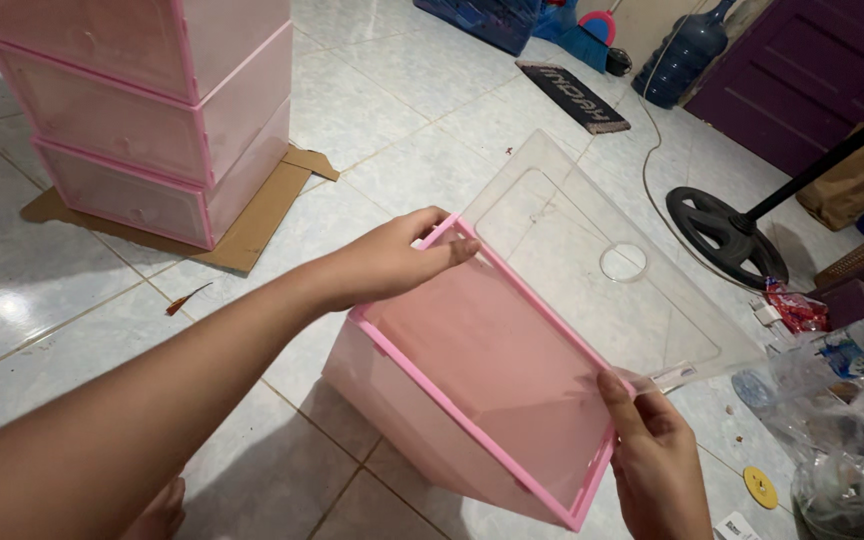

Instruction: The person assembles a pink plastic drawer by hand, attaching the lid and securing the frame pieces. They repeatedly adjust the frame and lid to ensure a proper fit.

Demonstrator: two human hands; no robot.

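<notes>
Hands grip a pink plastic storage box (pixel 482 400) tilted on the tiled floor (pixel 392 130): the left hand (pixel 392 262) closes over its far frame corner, the right hand (pixel 652 455) pinches the near corner where the clear door panel (pixel 592 270) swings open. Three matching pink boxes (pixel 142 110) stand stacked on cardboard (pixel 252 225), well apart at upper left.
</notes>
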